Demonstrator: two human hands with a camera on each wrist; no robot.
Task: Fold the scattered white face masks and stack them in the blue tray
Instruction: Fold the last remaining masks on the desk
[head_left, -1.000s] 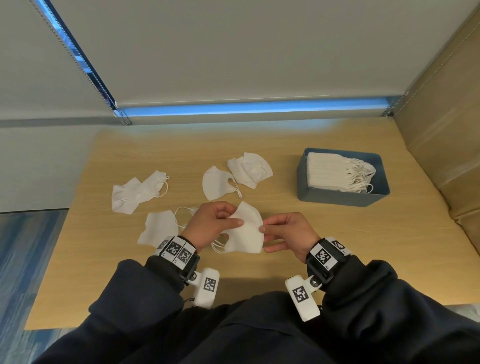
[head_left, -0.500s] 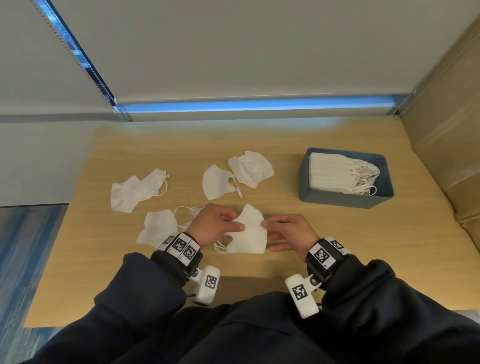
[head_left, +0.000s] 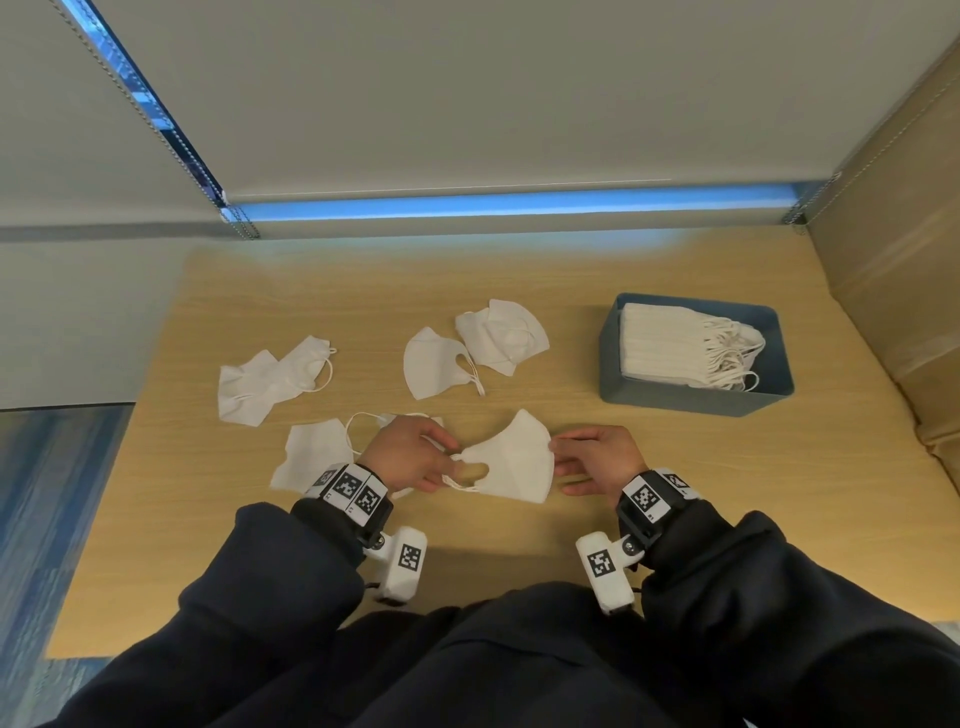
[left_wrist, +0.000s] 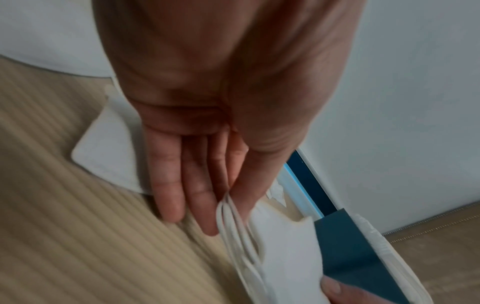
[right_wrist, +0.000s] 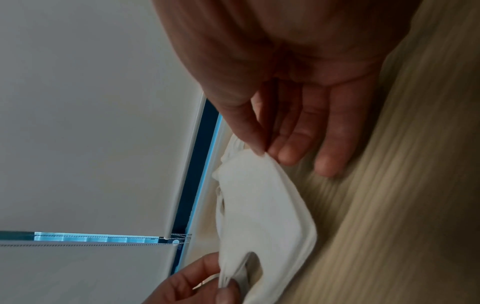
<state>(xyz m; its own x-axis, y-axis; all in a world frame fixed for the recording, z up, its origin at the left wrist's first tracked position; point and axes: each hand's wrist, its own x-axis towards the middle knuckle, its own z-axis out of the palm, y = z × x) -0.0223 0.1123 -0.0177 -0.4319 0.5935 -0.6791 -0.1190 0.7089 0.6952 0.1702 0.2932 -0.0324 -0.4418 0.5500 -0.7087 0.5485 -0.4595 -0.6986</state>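
Observation:
A folded white face mask (head_left: 511, 460) is stretched just above the wooden table, between both hands. My left hand (head_left: 444, 460) pinches its ear loops (left_wrist: 233, 226) at the left end. My right hand (head_left: 558, 452) pinches the mask's right edge (right_wrist: 259, 195) between thumb and forefinger, with the other fingers loose. The blue tray (head_left: 696, 400) sits at the right rear and holds a stack of folded masks (head_left: 670, 343). Loose masks lie at the left (head_left: 270, 379), in the middle (head_left: 434, 364), behind that one (head_left: 501, 335), and under my left wrist (head_left: 311, 457).
The wooden table (head_left: 519, 545) ends at a grey wall behind and a tan padded panel (head_left: 893, 291) on the right. Floor shows past its left edge. Bare wood lies between the held mask and the tray.
The hands have drawn apart, pulling the mask out flat. My left hand slid off the mask body onto its ear loops. The right keeps hold of the right edge.

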